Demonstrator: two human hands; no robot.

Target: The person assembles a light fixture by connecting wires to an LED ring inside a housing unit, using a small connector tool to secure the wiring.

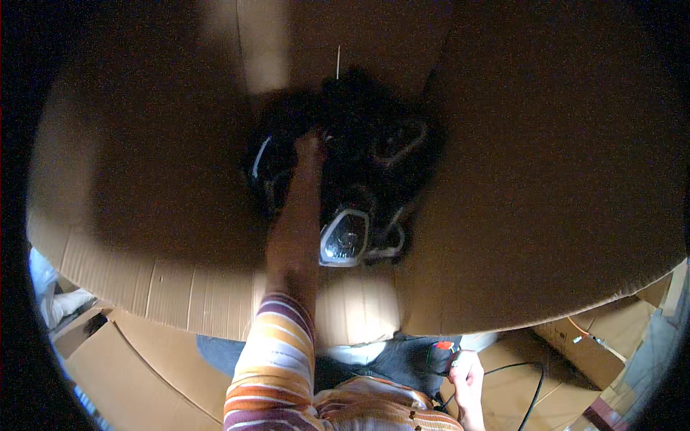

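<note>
My left arm, in a striped sleeve, reaches deep into a large cardboard box (151, 294). My left hand (310, 144) is down among a dark heap of black parts (359, 115); its fingers are lost in shadow, so what it touches or holds does not show. Closer to me, beside the forearm, lies a part like a lamp (346, 241) with a clear lens and a pale rim. Outside the box, my right hand (467, 370) is closed near my body, around something I cannot make out. Just beside it is a small red piece (444, 345).
A black cable (535, 395) loops right of my right hand. More cardboard (158, 366) lies at the lower left, with clear plastic (65, 302) behind it. At the lower right, an orange cord (586, 332) lies over another carton (575, 352).
</note>
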